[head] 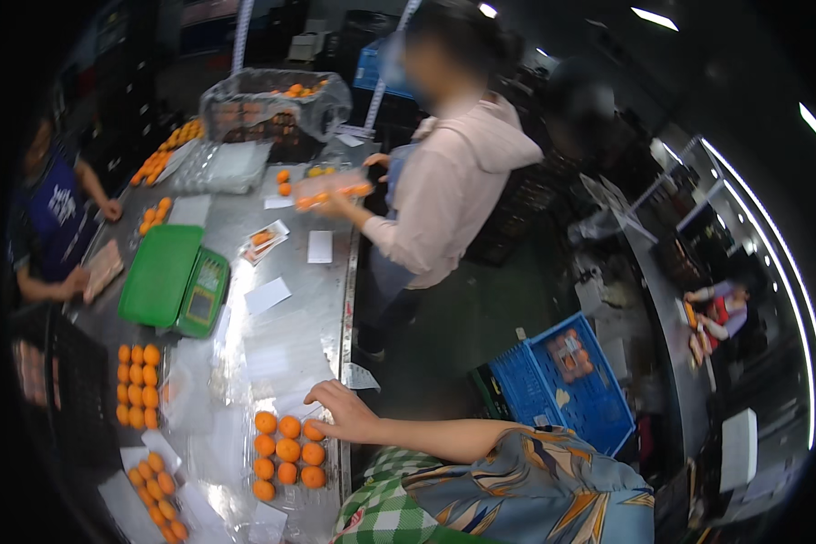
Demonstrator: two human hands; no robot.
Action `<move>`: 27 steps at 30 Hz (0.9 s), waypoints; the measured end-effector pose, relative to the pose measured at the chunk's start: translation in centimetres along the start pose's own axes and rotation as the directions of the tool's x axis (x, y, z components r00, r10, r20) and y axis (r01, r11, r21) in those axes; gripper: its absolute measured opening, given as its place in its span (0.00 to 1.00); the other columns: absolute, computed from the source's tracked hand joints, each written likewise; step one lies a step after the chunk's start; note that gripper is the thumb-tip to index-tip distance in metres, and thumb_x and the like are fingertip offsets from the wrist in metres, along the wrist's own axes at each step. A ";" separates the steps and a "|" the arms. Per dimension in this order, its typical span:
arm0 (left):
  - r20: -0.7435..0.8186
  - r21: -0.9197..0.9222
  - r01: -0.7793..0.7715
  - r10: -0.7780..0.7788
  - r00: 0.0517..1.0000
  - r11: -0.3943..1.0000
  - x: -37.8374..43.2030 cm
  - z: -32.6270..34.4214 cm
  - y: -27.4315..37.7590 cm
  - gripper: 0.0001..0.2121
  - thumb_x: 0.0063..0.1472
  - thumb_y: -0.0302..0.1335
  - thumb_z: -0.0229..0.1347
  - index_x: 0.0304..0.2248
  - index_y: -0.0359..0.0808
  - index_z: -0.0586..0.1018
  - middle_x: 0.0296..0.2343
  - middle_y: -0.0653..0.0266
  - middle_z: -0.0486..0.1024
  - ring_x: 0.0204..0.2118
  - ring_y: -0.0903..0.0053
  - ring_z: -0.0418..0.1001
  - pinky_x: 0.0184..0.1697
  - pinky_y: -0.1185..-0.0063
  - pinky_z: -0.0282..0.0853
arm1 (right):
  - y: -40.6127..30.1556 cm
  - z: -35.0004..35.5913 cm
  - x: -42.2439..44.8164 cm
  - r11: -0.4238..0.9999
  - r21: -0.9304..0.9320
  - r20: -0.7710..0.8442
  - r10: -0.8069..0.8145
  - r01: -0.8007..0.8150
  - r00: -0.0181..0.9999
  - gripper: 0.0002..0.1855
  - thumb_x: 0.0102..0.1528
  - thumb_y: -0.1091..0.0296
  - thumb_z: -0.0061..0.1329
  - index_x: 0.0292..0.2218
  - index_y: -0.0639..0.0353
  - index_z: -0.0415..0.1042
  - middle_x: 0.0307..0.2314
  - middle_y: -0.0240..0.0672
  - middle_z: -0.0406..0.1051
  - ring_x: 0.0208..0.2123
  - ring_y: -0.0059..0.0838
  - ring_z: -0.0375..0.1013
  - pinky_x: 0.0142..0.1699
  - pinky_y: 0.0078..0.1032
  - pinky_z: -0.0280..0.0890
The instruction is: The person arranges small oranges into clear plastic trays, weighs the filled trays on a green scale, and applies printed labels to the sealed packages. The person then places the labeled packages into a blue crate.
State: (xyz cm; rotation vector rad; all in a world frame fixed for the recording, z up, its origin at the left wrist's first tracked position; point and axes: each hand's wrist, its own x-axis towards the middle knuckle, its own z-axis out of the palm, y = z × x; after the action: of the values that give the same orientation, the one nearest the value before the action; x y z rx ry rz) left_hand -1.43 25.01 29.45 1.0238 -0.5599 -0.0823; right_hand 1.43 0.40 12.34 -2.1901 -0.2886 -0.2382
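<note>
From the right, my right hand (343, 411) reaches over the steel table edge, fingers bent and apart from the thumb. The thumb overlaps an orange citrus fruit (313, 430) at the upper right of a group; whether it presses on it is unclear. Nothing shows between thumb and fingers. The group stands in rows in a clear plastic tray (299, 495). My left hand is out of view. Further left are more rows of orange fruit (136, 394) and a slanted group (156, 496) beside white cards.
A green scale (160, 275) stands on the steel table (299, 292). Across it, a person in pink (442, 183) holds a fruit pack (332, 190); another in an apron (58, 204) is at the left. Blue crates (578, 381) lie right, and a lined crate (275, 105) stands at the far end.
</note>
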 end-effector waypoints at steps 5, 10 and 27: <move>0.073 -0.037 0.004 -0.002 0.997 0.999 1.2 1.9 -0.1 0.22 0.56 0.44 0.48 0.45 0.36 0.68 0.25 0.66 0.63 0.26 0.77 0.60 0.45 0.69 0.60 | 1.1 -2.9 -1.8 0.999 -0.015 -0.064 0.044 -0.045 0.997 0.20 0.42 0.67 0.52 0.38 0.60 0.64 0.36 0.38 0.62 0.42 0.39 0.60 0.48 0.30 0.56; 0.070 -0.040 -0.057 0.060 0.996 0.998 1.5 2.1 1.6 0.22 0.57 0.45 0.47 0.45 0.37 0.69 0.23 0.66 0.63 0.24 0.78 0.60 0.45 0.69 0.60 | 1.0 -2.8 0.2 0.999 0.047 -0.033 -0.018 0.020 0.999 0.20 0.43 0.66 0.53 0.38 0.61 0.64 0.37 0.39 0.62 0.43 0.38 0.61 0.49 0.30 0.57; -0.997 -0.019 -0.220 -0.035 -0.071 0.975 -25.3 -8.0 0.1 0.11 0.60 0.35 0.46 0.34 0.36 0.73 0.18 0.71 0.65 0.22 0.82 0.63 0.36 0.76 0.64 | 0.1 5.2 1.5 0.990 0.136 0.525 -0.100 0.033 0.845 0.08 0.48 0.70 0.51 0.24 0.66 0.68 0.16 0.38 0.65 0.19 0.31 0.66 0.27 0.26 0.61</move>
State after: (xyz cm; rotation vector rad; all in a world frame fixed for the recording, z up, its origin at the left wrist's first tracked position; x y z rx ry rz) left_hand -19.31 39.41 16.22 0.5658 0.8558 0.7713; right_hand 3.20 4.70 9.56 -2.0883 -0.6707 0.3557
